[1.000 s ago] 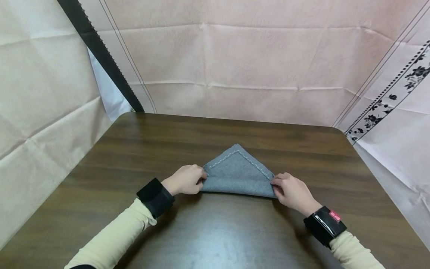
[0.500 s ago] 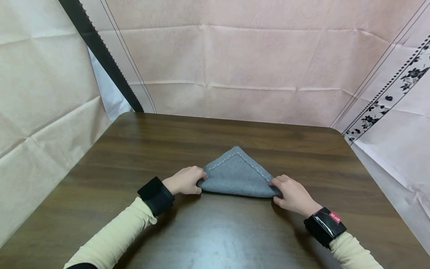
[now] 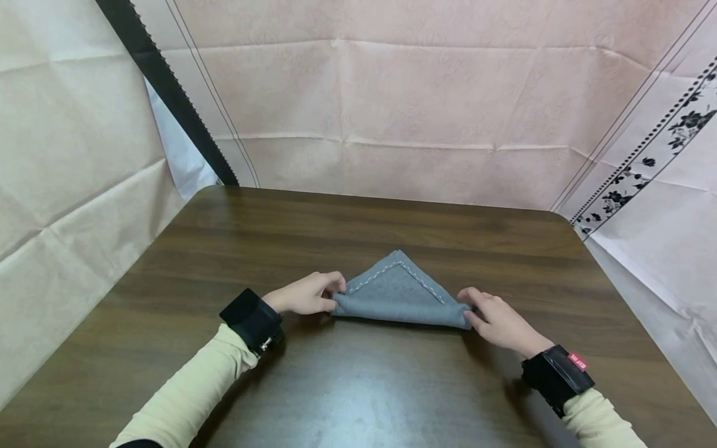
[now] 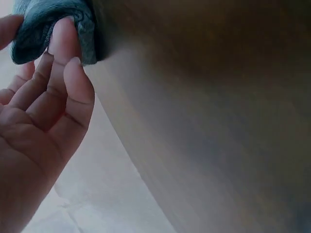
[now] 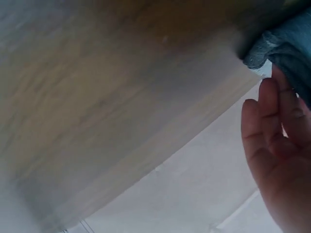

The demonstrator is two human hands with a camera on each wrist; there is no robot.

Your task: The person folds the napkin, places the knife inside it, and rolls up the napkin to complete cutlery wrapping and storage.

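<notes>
A grey-blue cloth with a line of white stitching lies folded into a triangle, its point facing away from me. Its near edge is turned over into a thick roll. At the roll's left end my left hand holds the cloth; the left wrist view shows a fingertip tucked into the layered end of the cloth and the thumb on its outer side. My right hand grips the other end with its fingertips. Seen from the right wrist, one finger reaches into the fold of the cloth, while the other fingers are lightly bent.
The dark wooden table has rounded far corners. Pale creased sheets hang behind and beside it, with a black strip at left and a floral border at right. Black bands wrap both wrists.
The near edge has been turned over into a fuller roll, and the far point has come slightly closer to me. The right hand has shifted a little outward to the right.
</notes>
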